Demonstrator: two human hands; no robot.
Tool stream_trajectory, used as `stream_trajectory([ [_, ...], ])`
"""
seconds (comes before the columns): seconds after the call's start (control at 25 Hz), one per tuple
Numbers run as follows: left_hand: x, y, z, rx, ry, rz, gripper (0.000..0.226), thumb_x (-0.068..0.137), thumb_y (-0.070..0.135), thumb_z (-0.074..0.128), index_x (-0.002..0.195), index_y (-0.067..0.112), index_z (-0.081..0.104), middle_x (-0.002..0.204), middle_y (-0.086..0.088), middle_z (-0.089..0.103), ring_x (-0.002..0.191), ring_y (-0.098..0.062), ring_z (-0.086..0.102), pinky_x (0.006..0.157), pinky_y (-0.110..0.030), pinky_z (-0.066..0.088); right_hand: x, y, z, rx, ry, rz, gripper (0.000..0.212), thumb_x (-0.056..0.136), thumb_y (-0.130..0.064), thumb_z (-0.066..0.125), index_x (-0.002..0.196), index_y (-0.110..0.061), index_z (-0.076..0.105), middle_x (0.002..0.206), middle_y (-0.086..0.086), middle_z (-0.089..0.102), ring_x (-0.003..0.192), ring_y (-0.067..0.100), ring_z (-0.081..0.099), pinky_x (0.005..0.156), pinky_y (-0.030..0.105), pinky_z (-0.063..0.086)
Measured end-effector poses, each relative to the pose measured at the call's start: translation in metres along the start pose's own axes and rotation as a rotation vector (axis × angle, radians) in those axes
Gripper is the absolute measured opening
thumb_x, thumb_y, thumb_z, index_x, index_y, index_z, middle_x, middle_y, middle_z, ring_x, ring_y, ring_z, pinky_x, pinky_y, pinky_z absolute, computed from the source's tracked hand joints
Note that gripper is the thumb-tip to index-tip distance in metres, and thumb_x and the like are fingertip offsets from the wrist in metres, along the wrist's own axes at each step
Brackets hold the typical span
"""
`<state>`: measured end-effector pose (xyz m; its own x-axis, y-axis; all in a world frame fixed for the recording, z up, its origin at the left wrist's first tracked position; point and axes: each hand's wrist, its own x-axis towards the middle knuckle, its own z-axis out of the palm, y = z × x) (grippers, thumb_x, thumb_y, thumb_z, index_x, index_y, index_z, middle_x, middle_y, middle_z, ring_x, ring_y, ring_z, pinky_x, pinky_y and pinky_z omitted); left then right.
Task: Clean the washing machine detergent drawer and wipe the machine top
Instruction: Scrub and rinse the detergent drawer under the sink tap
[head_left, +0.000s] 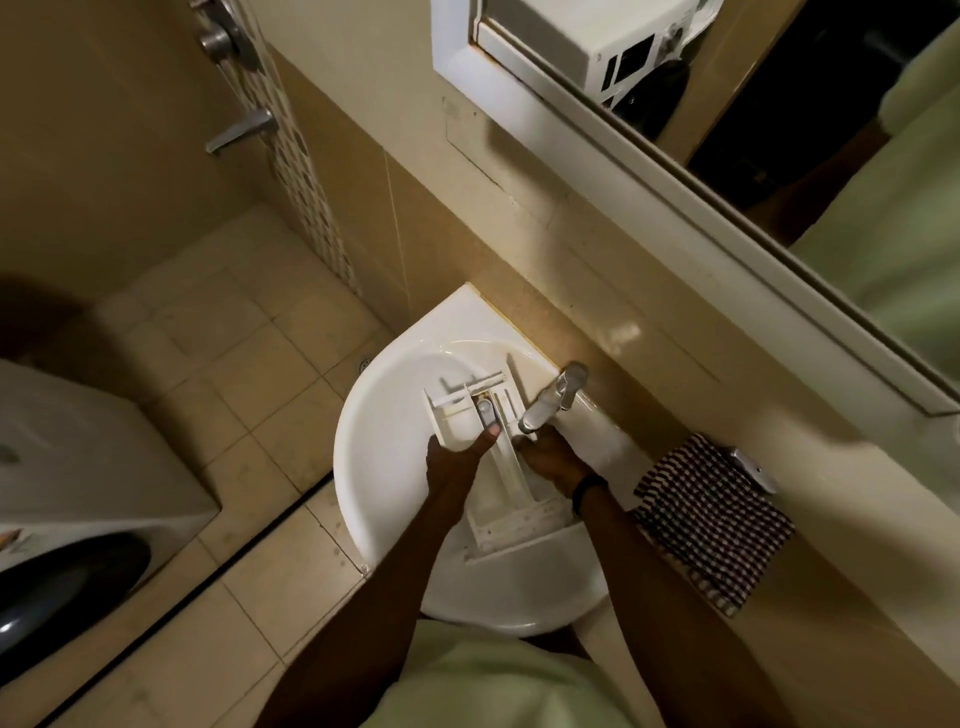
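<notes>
The white plastic detergent drawer lies in the white ceramic basin. Its long axis runs from the near rim away toward the wall, and its far end sits just beside the chrome lever tap. The left hand grips the drawer's left wall, thumb laid along the top. The right hand rests against the right wall, directly under the spout and so nearer the water. Its grip I cannot tell (the fingers are tucked out of sight). Rinsing looks to be the step in hand, though no flow is discernible. A dark-and-white checked cloth hangs just right of the basin. The white front-loading washing machine stands well apart to the left, across the beige tiled floor.
</notes>
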<state>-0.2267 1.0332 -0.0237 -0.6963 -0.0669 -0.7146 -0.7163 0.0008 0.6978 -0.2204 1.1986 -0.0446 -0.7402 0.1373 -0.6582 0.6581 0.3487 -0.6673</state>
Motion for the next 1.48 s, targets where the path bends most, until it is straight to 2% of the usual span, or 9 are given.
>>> stream_trajectory([
  [0.16, 0.014, -0.011, 0.004, -0.038, 0.012, 0.073, 0.069, 0.059, 0.055, 0.096, 0.119, 0.032, 0.072, 0.108, 0.015, 0.077, 0.102, -0.006, 0.072, 0.092, -0.033, 0.059, -0.025, -0.003, 0.004, -0.141, 0.206, -0.119, 0.040, 0.095, -0.007, 0.053, 0.133, -0.014, 0.060, 0.130, 0.005, 0.064, 0.120, 0.025, 0.058, 0.095, 0.024, 0.041],
  [0.32, 0.027, -0.012, 0.005, -0.025, 0.126, 0.087, 0.075, 0.057, 0.059, 0.094, 0.120, 0.029, 0.068, 0.109, 0.012, 0.075, 0.100, -0.009, 0.071, 0.092, -0.038, 0.060, -0.058, 0.011, 0.016, -0.447, 0.444, -0.344, 0.050, 0.083, 0.014, 0.052, 0.131, 0.001, 0.060, 0.128, 0.019, 0.062, 0.123, 0.031, 0.057, 0.106, 0.028, 0.040],
  [0.44, 0.036, -0.011, 0.003, 0.023, 0.114, 0.113, 0.078, 0.056, 0.061, 0.093, 0.122, 0.029, 0.068, 0.111, 0.011, 0.075, 0.100, -0.009, 0.071, 0.093, -0.038, 0.060, -0.070, 0.029, 0.014, -0.649, 0.362, -0.541, 0.061, 0.075, 0.020, 0.049, 0.134, 0.006, 0.057, 0.139, 0.024, 0.055, 0.132, 0.036, 0.052, 0.112, 0.040, 0.041],
  [0.56, 0.041, -0.008, 0.003, 0.059, 0.093, 0.135, 0.082, 0.056, 0.063, 0.092, 0.126, 0.029, 0.066, 0.115, 0.009, 0.074, 0.104, -0.012, 0.070, 0.095, -0.041, 0.059, -0.065, 0.032, 0.004, -0.917, 0.204, -0.669, 0.064, 0.078, 0.010, 0.034, 0.140, 0.004, 0.051, 0.146, 0.021, 0.050, 0.140, 0.035, 0.044, 0.116, 0.047, 0.037],
  [0.8, 0.052, -0.003, 0.002, 0.158, 0.021, 0.189, 0.097, 0.056, 0.072, 0.087, 0.137, 0.030, 0.054, 0.128, 0.006, 0.067, 0.116, -0.019, 0.063, 0.101, -0.044, 0.055, -0.039, 0.012, -0.019, -1.397, 0.194, -0.774, 0.054, 0.083, -0.006, 0.041, 0.132, -0.001, 0.061, 0.141, 0.019, 0.057, 0.129, 0.034, 0.056, 0.108, 0.058, 0.042],
  [1.0, 0.058, -0.004, 0.002, 0.207, 0.004, 0.211, 0.087, 0.057, 0.074, 0.085, 0.127, 0.031, 0.060, 0.117, 0.010, 0.071, 0.108, -0.016, 0.066, 0.097, -0.039, 0.057, -0.048, 0.023, -0.005, -1.507, 0.055, -0.862, 0.051, 0.066, -0.018, 0.089, 0.114, -0.005, 0.074, 0.120, 0.014, 0.071, 0.114, 0.029, 0.067, 0.100, 0.047, 0.053],
  [1.16, 0.053, -0.001, 0.008, 0.192, -0.010, 0.223, 0.077, 0.067, 0.055, 0.090, 0.130, 0.022, 0.058, 0.119, 0.003, 0.070, 0.108, -0.020, 0.065, 0.088, -0.029, 0.052, -0.049, 0.017, -0.025, -1.550, 0.137, -0.665, 0.068, 0.070, -0.013, 0.085, 0.133, -0.005, 0.061, 0.142, 0.014, 0.058, 0.133, 0.029, 0.053, 0.112, 0.056, 0.040],
  [1.28, 0.052, 0.001, 0.012, 0.218, -0.019, 0.237, 0.079, 0.067, 0.054, 0.090, 0.130, 0.020, 0.058, 0.120, 0.001, 0.069, 0.108, -0.021, 0.063, 0.089, -0.030, 0.050, -0.055, 0.019, -0.010, -1.640, 0.140, -0.616, 0.068, 0.067, -0.021, 0.090, 0.129, -0.007, 0.066, 0.137, 0.012, 0.061, 0.130, 0.028, 0.056, 0.115, 0.052, 0.031],
  [1.48, 0.046, 0.003, 0.011, 0.240, -0.013, 0.214, 0.077, 0.070, 0.050, 0.090, 0.131, 0.018, 0.055, 0.117, 0.002, 0.065, 0.103, -0.018, 0.057, 0.087, -0.028, 0.047, -0.046, 0.010, -0.008, -1.515, 0.266, -0.494, 0.057, 0.089, -0.011, 0.067, 0.143, -0.002, 0.050, 0.147, 0.018, 0.050, 0.139, 0.037, 0.044, 0.119, 0.053, 0.029],
])
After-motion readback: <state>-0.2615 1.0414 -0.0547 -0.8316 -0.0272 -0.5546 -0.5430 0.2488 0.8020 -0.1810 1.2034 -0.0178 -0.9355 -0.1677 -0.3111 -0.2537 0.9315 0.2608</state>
